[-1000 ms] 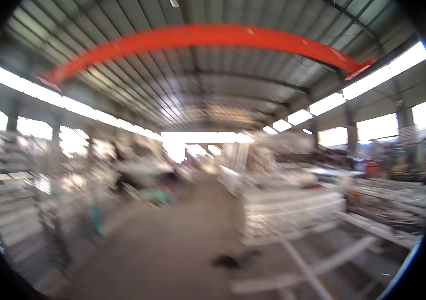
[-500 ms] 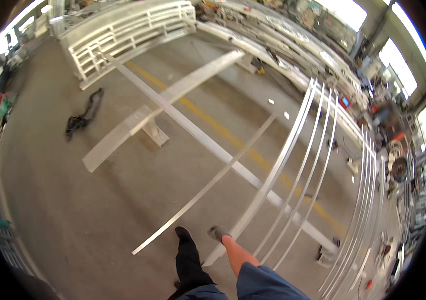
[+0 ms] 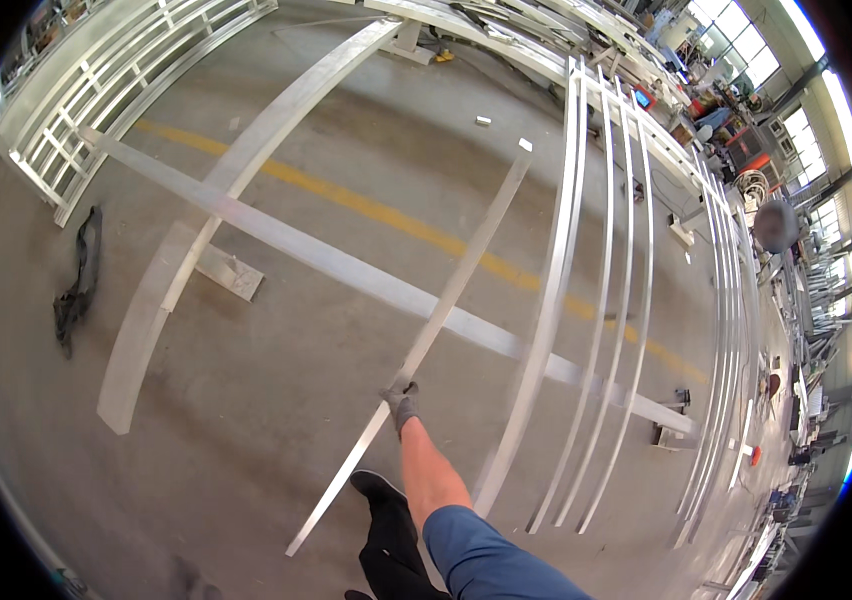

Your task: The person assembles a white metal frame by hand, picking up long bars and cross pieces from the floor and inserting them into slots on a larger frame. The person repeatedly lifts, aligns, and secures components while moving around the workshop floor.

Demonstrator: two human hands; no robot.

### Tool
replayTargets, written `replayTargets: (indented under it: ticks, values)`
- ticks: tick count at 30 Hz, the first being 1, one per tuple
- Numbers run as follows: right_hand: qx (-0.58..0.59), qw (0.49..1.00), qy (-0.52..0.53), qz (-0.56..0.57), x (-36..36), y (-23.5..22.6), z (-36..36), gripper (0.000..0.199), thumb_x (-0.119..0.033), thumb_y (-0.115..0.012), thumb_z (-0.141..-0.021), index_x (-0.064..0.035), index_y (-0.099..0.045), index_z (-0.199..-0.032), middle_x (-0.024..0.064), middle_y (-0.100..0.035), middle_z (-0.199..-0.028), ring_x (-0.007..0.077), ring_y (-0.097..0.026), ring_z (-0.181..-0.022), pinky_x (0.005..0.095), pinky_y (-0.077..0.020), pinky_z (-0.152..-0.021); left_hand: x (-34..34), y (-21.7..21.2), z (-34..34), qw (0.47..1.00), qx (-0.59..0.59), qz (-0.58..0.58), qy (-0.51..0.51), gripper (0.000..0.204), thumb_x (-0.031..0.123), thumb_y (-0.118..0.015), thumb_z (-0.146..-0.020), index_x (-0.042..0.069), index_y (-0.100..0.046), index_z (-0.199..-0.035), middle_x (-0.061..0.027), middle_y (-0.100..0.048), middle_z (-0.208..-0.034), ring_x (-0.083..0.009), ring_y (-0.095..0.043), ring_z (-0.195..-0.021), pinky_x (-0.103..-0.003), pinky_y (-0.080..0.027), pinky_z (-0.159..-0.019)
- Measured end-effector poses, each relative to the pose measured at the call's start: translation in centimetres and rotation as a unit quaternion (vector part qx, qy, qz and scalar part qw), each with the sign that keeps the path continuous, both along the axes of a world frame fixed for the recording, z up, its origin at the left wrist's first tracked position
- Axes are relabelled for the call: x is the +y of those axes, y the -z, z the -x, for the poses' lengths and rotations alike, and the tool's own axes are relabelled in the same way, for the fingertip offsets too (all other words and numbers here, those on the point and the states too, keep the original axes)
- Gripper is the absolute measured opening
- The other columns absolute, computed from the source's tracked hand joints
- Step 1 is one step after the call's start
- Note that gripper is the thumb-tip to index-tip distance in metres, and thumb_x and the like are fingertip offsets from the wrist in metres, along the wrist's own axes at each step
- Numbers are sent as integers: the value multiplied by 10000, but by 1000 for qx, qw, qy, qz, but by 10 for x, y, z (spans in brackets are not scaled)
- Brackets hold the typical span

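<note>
My right hand (image 3: 402, 402), in a grey glove, is closed around a long flat metal bar (image 3: 471, 260). It grips the bar below its middle, and the bar's near end points toward my feet. Under it, a long pale metal beam (image 3: 346, 265) runs crosswise from upper left to lower right. To the right of my hand lies a wider silver profile (image 3: 538, 365), its near end close to my forearm. Several thin metal strips (image 3: 606, 270) lie beyond it, roughly side by side. My left hand is outside the picture.
A wide pale beam (image 3: 281, 105) on short stands crosses at the left. A white railed frame (image 3: 96, 80) stands at far left, with a black strap (image 3: 76, 295) on the floor. More thin rods (image 3: 721, 300) and a cluttered workbench line the right. A yellow line (image 3: 346, 205) crosses the floor.
My right hand has moved from beside the wider profile, left and forward onto the flat bar, and has taken hold of it. The whole view has shifted and turned.
</note>
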State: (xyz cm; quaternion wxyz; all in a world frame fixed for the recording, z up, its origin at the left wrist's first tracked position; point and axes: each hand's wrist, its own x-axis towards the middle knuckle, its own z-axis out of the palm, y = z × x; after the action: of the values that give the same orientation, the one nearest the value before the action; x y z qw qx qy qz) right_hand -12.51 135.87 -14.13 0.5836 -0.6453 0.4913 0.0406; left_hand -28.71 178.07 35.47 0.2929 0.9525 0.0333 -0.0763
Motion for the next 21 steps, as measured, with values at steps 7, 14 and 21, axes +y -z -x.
replayTargets:
  ticks: [7,14,21]
  values:
    - [-94,992,-76,-31,52,-26,34,473,-195,-884,-759,-16,-586,-1080,88,-683,-903,206,-649,-799,382,-549,-720,44,36,86,993,102,-63,18,535,152,-694,-950,-36,-531,-1423,-238,-599,-1388,-344,-633,-1216,-439,-500,-1029]
    - [-28,960,-272,-65,199,-290,134,446,-447,-872,-752,-41,-712,-845,82,-750,-845,195,-733,-846,363,-561,-738,84,50,105,986,72,-105,107,580,273,-708,-913,-45,-552,-1372,-265,-628,-1255,-389,-659,-1077,-472,-525,-916]
    - [-210,918,-324,92,249,-329,301,444,-497,-801,-793,-73,-750,-914,143,-746,-887,311,-723,-860,410,-549,-763,22,13,115,950,-188,81,235,723,410,-809,-827,-46,-569,-1333,-311,-659,-1141,-470,-643,-1048,-495,-542,-850]
